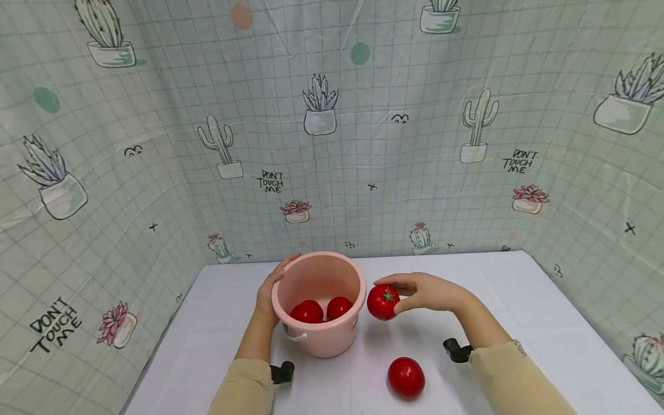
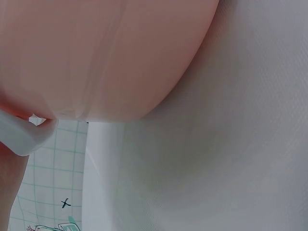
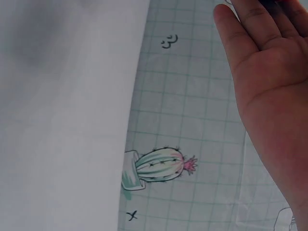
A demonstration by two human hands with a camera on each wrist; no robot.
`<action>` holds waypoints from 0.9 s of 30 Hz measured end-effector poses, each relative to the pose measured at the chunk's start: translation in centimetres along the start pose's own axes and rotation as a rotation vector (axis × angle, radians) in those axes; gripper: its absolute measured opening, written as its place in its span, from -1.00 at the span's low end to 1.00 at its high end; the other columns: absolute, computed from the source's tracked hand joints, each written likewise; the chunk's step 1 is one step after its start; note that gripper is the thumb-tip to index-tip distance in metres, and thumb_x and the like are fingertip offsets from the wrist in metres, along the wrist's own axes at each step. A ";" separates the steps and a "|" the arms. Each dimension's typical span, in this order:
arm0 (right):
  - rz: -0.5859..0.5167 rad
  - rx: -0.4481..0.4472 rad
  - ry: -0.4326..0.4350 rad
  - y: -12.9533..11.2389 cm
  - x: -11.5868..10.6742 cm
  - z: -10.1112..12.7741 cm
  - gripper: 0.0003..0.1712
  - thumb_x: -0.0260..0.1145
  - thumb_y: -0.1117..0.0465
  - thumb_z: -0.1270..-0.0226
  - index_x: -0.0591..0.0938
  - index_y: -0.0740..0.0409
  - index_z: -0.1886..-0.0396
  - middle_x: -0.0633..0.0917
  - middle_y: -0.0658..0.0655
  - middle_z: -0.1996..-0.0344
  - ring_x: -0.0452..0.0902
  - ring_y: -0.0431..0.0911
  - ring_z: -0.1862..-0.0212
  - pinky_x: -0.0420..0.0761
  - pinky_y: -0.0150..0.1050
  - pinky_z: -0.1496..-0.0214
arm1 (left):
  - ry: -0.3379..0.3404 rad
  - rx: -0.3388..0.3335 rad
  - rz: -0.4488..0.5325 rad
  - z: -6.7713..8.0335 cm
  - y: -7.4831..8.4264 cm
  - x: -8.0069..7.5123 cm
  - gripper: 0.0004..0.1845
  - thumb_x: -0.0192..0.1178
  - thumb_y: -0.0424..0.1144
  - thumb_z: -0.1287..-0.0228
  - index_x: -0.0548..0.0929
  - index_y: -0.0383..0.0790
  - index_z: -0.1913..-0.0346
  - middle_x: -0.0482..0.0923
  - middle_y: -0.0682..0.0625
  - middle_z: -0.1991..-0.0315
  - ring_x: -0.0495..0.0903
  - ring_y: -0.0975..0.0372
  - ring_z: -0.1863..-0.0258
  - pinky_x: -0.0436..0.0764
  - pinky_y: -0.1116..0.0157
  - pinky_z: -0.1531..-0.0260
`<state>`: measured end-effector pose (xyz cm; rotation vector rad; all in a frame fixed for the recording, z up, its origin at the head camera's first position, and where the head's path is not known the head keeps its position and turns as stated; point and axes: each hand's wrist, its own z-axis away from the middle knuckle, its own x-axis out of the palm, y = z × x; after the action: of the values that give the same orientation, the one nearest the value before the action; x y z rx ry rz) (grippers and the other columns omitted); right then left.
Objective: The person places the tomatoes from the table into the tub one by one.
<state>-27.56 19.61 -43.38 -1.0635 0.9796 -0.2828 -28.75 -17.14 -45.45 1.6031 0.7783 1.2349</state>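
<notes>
Progress: We judge the loading about half done, with two round red tomatoes [image 1: 321, 310] already in the bucket, a third in hand beside the rim, and a fourth not yet picked up.

Container: We see a round pale-pink plastic bucket [image 1: 332, 340] with a white handle standing upright on the white worktop [image 1: 519, 305], near the middle of its width and towards the far edge.

Contents: The two tomatoes lie side by side on the bucket's floor, touching or nearly so; we see nothing else inside.

Left hand: Our left hand [image 1: 270, 297] is curled against the bucket's left wall, thumb up at the rim, steadying it. The left wrist view shows only the pink wall [image 2: 106, 57], a bit of the white handle and the worktop.

Right hand: Our right hand [image 1: 422, 292] pinches a glossy red tomato with a green calyx [image 1: 383, 302] between fingertips and thumb, held just beside the bucket's right rim, outside it and a little below the lip. The right wrist view shows the palm [image 3: 274, 82] but hardly any of the tomato.

Left over: A fourth plain red tomato [image 1: 406, 377] rests on the worktop towards the near edge, apart from the bucket and from both hands.

Backdrop: A grid-patterned cactus-print curtain [image 1: 332, 144] walls the worktop on three sides.
</notes>
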 end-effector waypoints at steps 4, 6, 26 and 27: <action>0.019 0.001 -0.005 -0.9 -0.9 -0.4 -0.32 0.45 -0.02 -0.18 0.49 -0.30 -0.34 0.57 -0.05 -0.26 0.38 0.16 -0.40 0.54 0.03 -0.28 | 0.007 -0.003 -0.008 0.0 0.1 0.0 -0.35 -0.34 -0.12 -0.39 0.11 -0.11 -0.54 0.33 0.07 -0.41 0.25 0.14 -0.40 0.15 0.05 -0.50; 0.031 0.004 -0.007 -1.2 -1.4 -0.5 -0.33 0.45 -0.02 -0.18 0.49 -0.35 -0.32 0.57 -0.06 -0.25 0.39 0.12 -0.39 0.55 0.01 -0.27 | 0.006 -0.006 -0.008 0.0 0.1 0.0 -0.35 -0.34 -0.12 -0.40 0.10 -0.10 -0.55 0.34 0.09 -0.41 0.26 0.15 -0.40 0.17 0.07 -0.49; 0.010 -0.050 -0.022 -6.0 -4.8 -2.6 -0.25 0.46 0.01 -0.19 0.44 -0.20 -0.40 0.56 -0.04 -0.28 0.40 0.07 -0.39 0.57 -0.05 -0.24 | -0.005 0.008 -0.009 -0.1 -0.1 -0.3 -0.38 -0.34 -0.11 -0.40 0.19 -0.05 -0.51 0.27 0.00 -0.46 0.25 0.14 -0.40 0.26 0.14 -0.44; 0.010 -0.055 -0.026 -6.3 -4.8 -2.8 -0.26 0.46 0.01 -0.18 0.45 -0.22 -0.39 0.56 -0.06 -0.28 0.41 0.05 -0.38 0.58 -0.06 -0.23 | -0.003 0.007 -0.009 -0.1 -0.2 -0.3 -0.39 -0.34 -0.11 -0.39 0.21 -0.03 -0.50 0.26 -0.01 -0.46 0.25 0.13 -0.41 0.27 0.14 -0.44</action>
<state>-31.00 17.77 -35.93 -1.1092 0.9733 -0.2343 -28.94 -17.31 -45.69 1.6048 0.7875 1.2238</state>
